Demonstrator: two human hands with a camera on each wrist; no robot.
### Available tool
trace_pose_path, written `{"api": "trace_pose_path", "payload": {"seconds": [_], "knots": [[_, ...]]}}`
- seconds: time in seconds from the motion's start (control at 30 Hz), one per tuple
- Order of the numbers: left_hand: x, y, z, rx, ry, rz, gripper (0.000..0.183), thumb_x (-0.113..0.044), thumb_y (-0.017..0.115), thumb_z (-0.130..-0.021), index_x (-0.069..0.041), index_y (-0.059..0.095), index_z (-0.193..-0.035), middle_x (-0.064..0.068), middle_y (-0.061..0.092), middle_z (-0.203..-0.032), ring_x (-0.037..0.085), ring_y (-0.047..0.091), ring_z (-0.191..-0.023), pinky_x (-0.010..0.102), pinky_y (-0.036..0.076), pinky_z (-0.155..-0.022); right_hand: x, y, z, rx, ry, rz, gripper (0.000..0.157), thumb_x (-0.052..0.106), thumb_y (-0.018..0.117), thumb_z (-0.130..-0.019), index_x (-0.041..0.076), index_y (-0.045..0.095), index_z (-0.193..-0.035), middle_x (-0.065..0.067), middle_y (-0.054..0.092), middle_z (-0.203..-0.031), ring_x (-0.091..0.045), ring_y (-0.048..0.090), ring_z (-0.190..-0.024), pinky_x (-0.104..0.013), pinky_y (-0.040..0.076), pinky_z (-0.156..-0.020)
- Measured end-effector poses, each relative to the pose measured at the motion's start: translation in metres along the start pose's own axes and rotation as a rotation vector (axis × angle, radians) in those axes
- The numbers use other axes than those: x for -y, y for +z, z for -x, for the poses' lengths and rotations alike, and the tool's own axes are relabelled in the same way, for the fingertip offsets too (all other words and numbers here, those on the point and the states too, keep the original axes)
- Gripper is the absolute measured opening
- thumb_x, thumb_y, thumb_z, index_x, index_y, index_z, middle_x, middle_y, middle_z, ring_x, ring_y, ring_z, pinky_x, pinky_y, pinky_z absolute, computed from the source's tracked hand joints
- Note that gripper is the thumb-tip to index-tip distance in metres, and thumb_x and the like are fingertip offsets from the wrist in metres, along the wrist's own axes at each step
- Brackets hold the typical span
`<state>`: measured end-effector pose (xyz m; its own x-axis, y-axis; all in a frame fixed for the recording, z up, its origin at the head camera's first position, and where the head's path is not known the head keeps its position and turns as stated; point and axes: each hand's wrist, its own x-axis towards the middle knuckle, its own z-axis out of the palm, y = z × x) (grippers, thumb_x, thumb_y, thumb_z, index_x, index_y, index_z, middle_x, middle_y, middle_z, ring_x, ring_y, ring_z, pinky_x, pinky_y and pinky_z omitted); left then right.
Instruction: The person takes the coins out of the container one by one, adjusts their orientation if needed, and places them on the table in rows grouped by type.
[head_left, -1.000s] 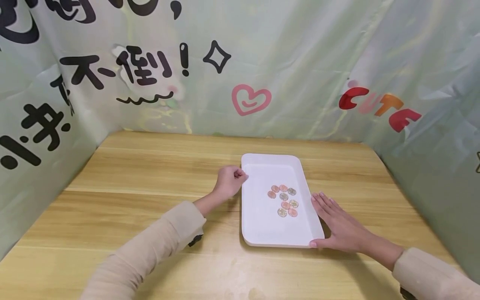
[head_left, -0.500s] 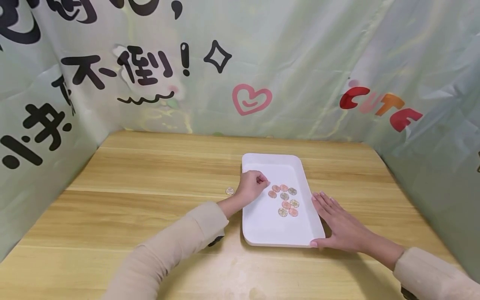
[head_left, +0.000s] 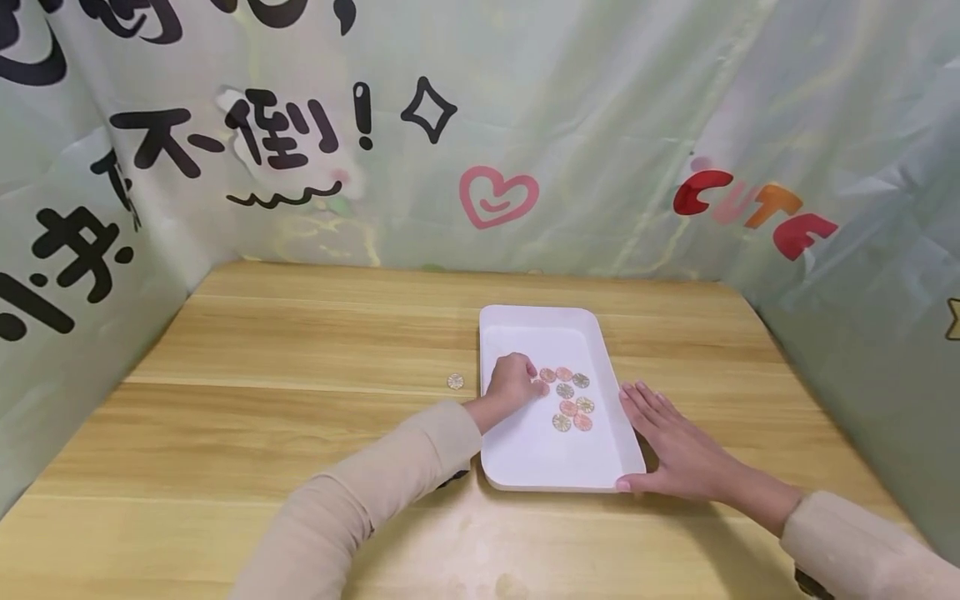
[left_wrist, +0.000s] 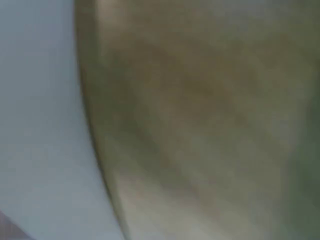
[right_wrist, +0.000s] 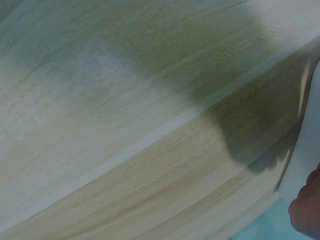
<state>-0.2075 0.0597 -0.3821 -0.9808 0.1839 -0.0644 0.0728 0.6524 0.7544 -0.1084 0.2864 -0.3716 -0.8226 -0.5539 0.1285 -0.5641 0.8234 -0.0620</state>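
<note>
My left hand reaches over the left side of a white tray, fingers curled. Its thumb and fingertips are at the leftmost pink disc, partly covering it; whether they pinch it is unclear. Several small round discs with spoke-like patterns, pink and greenish, lie flat in the tray, among them a green disc. One pale disc lies on the table left of the tray. My right hand rests against the tray's right side, fingers extended, thumb at the near corner.
The wooden table extends around the tray. A printed cloth with lettering and a heart stands behind and along both sides. In the left wrist view, a blurred pale tray edge fills the left; the right wrist view shows mostly table.
My left hand has moved right, from the tray's left rim to the leftmost pink disc, uncovering the pale disc on the table. My right hand has stayed against the tray.
</note>
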Motion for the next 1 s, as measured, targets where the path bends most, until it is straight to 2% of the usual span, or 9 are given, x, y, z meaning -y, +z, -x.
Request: {"api": "trace_pose_path", "payload": {"seconds": [0.1, 0.3, 0.57, 0.73, 1.0], "knots": [[0.000, 0.001, 0.001, 0.009, -0.012, -0.038, 0.018, -0.012, 0.073, -0.078, 0.000, 0.063, -0.088, 0.010, 0.067, -0.086, 0.015, 0.055, -0.071, 0.023, 0.049, -0.066, 0.000, 0.000, -0.001, 0.003, 0.002, 0.000, 0.109, 0.065, 0.064, -0.071, -0.009, 0.026, -0.141, -0.031, 0.032, -0.143, -0.032, 0.015, -0.143, -0.009, -0.015, -0.106], [-0.003, 0.000, 0.001, 0.047, -0.021, -0.074, 0.016, -0.010, 0.073, -0.077, 0.000, 0.064, -0.086, 0.009, 0.066, -0.084, 0.017, 0.057, -0.072, 0.024, 0.049, -0.067, -0.001, 0.002, -0.001, -0.005, -0.001, -0.004, 0.110, 0.066, 0.063, -0.071, -0.009, 0.025, -0.141, -0.032, 0.032, -0.143, -0.030, 0.013, -0.143, -0.009, -0.015, -0.106], [-0.002, -0.001, 0.001, 0.040, -0.023, -0.080, 0.010, -0.008, 0.074, -0.077, 0.000, 0.069, -0.082, 0.008, 0.068, -0.081, 0.016, 0.059, -0.072, 0.022, 0.050, -0.065, -0.004, 0.005, 0.001, -0.039, -0.030, -0.002, 0.109, 0.066, 0.063, -0.071, -0.007, 0.023, -0.142, -0.030, 0.032, -0.143, -0.019, 0.001, -0.145, -0.011, -0.014, -0.109], [0.000, -0.005, 0.001, 0.039, -0.017, -0.080, 0.006, -0.007, 0.071, -0.079, -0.002, 0.071, -0.077, 0.008, 0.069, -0.078, 0.014, 0.059, -0.069, 0.018, 0.048, -0.061, -0.003, 0.004, 0.001, -0.033, -0.022, -0.001, 0.109, 0.064, 0.064, -0.071, -0.008, 0.024, -0.142, -0.031, 0.033, -0.142, -0.010, -0.006, -0.144, -0.011, -0.014, -0.109], [-0.006, -0.017, 0.004, 0.081, 0.000, -0.051, 0.010, -0.008, 0.071, -0.079, 0.000, 0.070, -0.072, 0.009, 0.070, -0.077, 0.010, 0.050, -0.059, 0.015, 0.040, -0.051, -0.003, 0.005, 0.000, -0.031, -0.015, 0.001, 0.109, 0.064, 0.065, -0.071, -0.008, 0.024, -0.142, -0.031, 0.033, -0.142, -0.009, -0.007, -0.143, -0.011, -0.014, -0.109]]}}
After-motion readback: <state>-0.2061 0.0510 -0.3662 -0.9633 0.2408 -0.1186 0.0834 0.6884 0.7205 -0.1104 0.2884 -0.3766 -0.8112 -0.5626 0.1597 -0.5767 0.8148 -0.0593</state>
